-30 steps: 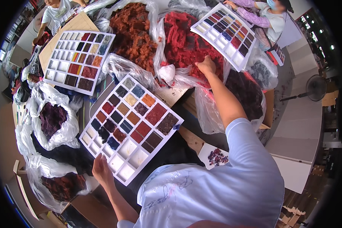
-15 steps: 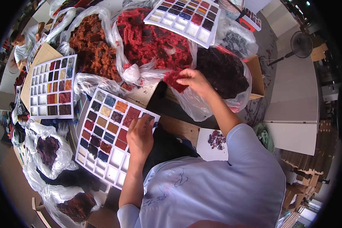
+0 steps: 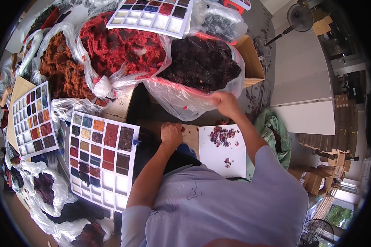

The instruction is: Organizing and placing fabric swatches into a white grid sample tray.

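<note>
- Red fibre (image 3: 121,45) lies as a rough heap in a clear plastic bag, in the upper middle of the view, and we see a small red piece (image 3: 182,129) just at the edge of our left hand (image 3: 172,134).
- Our left hand seems curled, with its fingers drawn in; we cannot tell if they are clamped on this piece. It stands between the near sample board (image 3: 121,183) and the white sheet (image 3: 208,162).
- Our right hand (image 3: 226,103) is at the near edge of the bag (image 3: 179,105) with dark fibre (image 3: 204,61). Its fingers look close together, but we cannot tell if they hold something, or if they touch the plastic.
- A red speck (image 3: 185,108) shows against this bag, to the left of our right hand.
- On the white sheet we find many small scraps (image 3: 222,136), dark red and bluish, in one larger group and one smaller group nearer to us.
- In the near board, we see coloured samples in the upper compartments and white compartments in the lower part; a blue tuft (image 3: 136,142) sticks out at its right edge.
- Around us there are also rust-brown fibre (image 3: 66,68) to the left of the red heap, a second board (image 3: 27,149) farther left, and a green sack (image 3: 268,123) to the right of the sheet.
</note>
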`<state>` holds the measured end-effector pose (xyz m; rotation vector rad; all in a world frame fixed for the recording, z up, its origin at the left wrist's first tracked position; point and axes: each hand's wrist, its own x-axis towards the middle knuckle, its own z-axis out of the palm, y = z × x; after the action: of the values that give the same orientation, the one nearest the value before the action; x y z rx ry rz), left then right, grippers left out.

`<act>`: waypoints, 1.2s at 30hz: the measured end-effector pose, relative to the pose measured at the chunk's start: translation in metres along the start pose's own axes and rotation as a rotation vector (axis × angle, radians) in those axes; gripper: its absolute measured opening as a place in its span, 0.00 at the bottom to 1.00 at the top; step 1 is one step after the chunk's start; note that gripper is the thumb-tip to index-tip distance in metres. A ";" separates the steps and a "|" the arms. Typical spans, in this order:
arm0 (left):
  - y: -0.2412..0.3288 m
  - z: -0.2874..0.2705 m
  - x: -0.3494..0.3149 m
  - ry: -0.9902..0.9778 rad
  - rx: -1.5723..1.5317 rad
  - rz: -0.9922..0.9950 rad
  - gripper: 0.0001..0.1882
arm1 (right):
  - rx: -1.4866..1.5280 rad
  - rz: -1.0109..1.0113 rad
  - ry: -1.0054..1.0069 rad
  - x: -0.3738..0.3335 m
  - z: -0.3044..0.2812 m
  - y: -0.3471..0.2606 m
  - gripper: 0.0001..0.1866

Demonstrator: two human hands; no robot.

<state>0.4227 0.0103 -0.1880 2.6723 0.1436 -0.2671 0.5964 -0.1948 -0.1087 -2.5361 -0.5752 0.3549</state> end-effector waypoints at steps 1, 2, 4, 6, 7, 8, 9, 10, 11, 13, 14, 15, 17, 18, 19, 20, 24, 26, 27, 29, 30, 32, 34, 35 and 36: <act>0.002 -0.005 -0.002 -0.027 -0.048 -0.026 0.05 | 0.080 -0.017 0.068 0.020 -0.005 -0.002 0.08; 0.003 -0.007 -0.007 -0.028 -0.047 -0.033 0.05 | 0.012 -0.060 0.097 0.042 -0.003 0.005 0.08; 0.003 -0.010 -0.015 0.085 -0.084 0.046 0.06 | -0.145 -0.171 0.151 0.087 -0.003 0.013 0.09; 0.005 -0.014 -0.018 0.130 -0.113 0.056 0.05 | -0.291 -0.187 0.114 0.125 -0.001 0.023 0.12; 0.005 -0.015 -0.020 0.172 -0.141 0.075 0.05 | -0.393 -0.151 -0.041 0.141 0.001 0.028 0.13; 0.005 -0.015 -0.022 0.178 -0.143 0.066 0.05 | -0.495 -0.119 -0.197 0.152 0.000 0.026 0.14; 0.006 -0.015 -0.024 0.188 -0.202 0.068 0.05 | -0.498 -0.127 -0.200 0.159 -0.001 0.025 0.14; 0.006 -0.014 -0.025 0.198 -0.263 0.072 0.05 | -0.568 -0.101 -0.334 0.166 -0.002 0.024 0.14; 0.006 -0.015 -0.027 0.202 -0.266 0.063 0.05 | -0.635 -0.076 -0.470 0.169 -0.002 0.022 0.14; 0.005 -0.018 -0.030 0.215 -0.310 0.068 0.06 | -0.575 -0.066 -0.495 0.168 -0.006 0.023 0.12; 0.006 -0.021 -0.031 0.220 -0.313 0.061 0.06 | -0.510 -0.052 -0.517 0.168 -0.010 0.024 0.11; 0.007 -0.026 -0.031 0.227 -0.342 0.063 0.07 | -0.515 -0.057 -0.519 0.166 -0.014 0.027 0.11; 0.008 -0.032 -0.030 0.237 -0.373 0.065 0.07 | -0.273 -0.148 -0.348 0.156 -0.019 0.032 0.13; 0.006 -0.034 -0.028 0.237 -0.382 0.076 0.07 | -0.276 -0.150 -0.349 0.151 -0.014 0.034 0.13; 0.005 -0.036 -0.028 0.239 -0.390 0.087 0.07 | -0.314 -0.162 -0.303 0.146 -0.004 0.038 0.14; 0.007 -0.036 -0.030 0.238 -0.392 0.088 0.07 | -0.351 -0.172 -0.258 0.141 0.005 0.040 0.16; 0.012 -0.041 -0.036 0.239 -0.424 0.078 0.07 | -0.602 -0.165 -0.352 0.145 0.016 0.027 0.17; 0.010 -0.040 -0.039 0.242 -0.423 0.070 0.07 | -0.677 -0.135 -0.403 0.152 0.017 0.006 0.17; 0.007 -0.035 -0.042 0.254 -0.421 0.056 0.07 | -0.749 -0.100 -0.453 0.156 0.014 -0.005 0.17; 0.006 -0.032 -0.044 0.280 -0.425 0.031 0.07 | -0.700 -0.215 -0.450 0.167 -0.010 -0.009 0.15; 0.006 -0.033 -0.044 0.287 -0.417 0.030 0.07 | -0.640 -0.320 -0.452 0.174 -0.024 -0.006 0.14; 0.005 -0.039 -0.042 0.297 -0.413 0.036 0.07 | 0.075 -0.099 -0.231 0.186 -0.036 0.020 0.13; -0.002 -0.047 -0.042 0.278 -0.442 0.026 0.06 | -0.062 -0.098 -0.104 0.187 -0.040 0.022 0.13; -0.002 -0.048 -0.043 0.283 -0.444 0.027 0.06 | -0.147 -0.055 0.044 0.185 -0.045 0.021 0.13; -0.001 -0.047 -0.043 0.298 -0.449 0.030 0.06 | -0.231 -0.010 0.194 0.182 -0.048 0.019 0.12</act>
<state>0.3879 0.0301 -0.1376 2.2475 0.2257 0.1610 0.7792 -0.1458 -0.1037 -2.7459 -0.5825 0.0377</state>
